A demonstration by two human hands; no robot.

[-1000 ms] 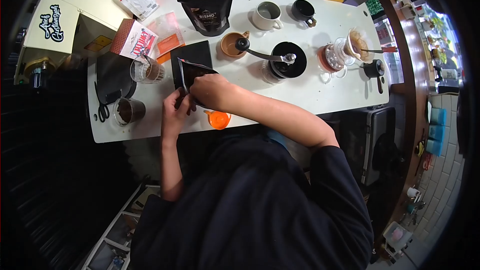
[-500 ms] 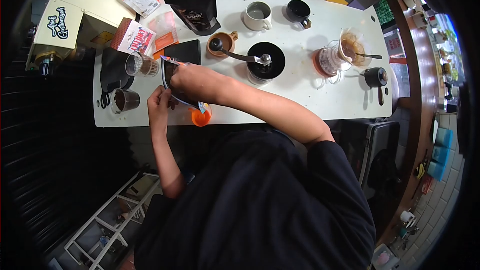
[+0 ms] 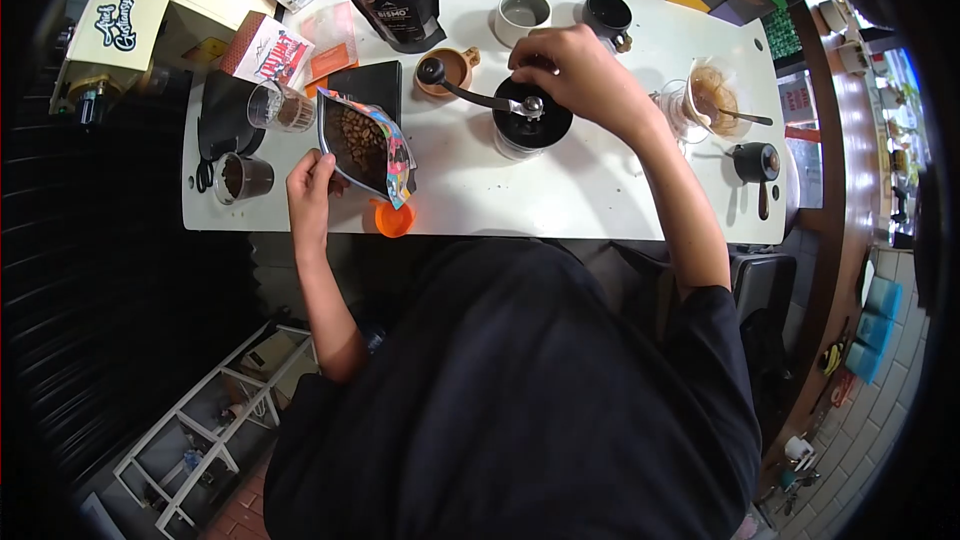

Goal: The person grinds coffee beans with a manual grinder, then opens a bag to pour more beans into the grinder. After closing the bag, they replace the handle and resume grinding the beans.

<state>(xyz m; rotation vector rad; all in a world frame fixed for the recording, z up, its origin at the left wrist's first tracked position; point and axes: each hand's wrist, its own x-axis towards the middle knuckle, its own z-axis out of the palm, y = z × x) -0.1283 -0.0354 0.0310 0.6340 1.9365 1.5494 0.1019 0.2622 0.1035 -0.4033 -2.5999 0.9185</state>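
My left hand (image 3: 314,180) grips the near edge of an open, colourful coffee bag (image 3: 362,140). Brown coffee beans show inside its wide mouth. My right hand (image 3: 568,62) hangs over the far rim of a black-topped hand grinder (image 3: 543,130), fingers bent downward and drawn together; what they hold, if anything, is hidden. The grinder's crank (image 3: 478,97) reaches left to a round black knob. Beside the bag's lower end sits an orange cup (image 3: 394,221). A glass (image 3: 280,107) and a clear cup of brown grounds (image 3: 245,179) stand left of the bag.
Behind the grinder are a grey-white mug (image 3: 523,16), a black mug (image 3: 607,16), a wooden cup (image 3: 456,70) and a black coffee pouch (image 3: 397,12). On the right stand a dripper with a used filter (image 3: 712,98) and a small black pot (image 3: 755,161).
My right hand has come out of the bag and swung right to above the grinder. My left hand still holds the bag, whose beans are now visible.
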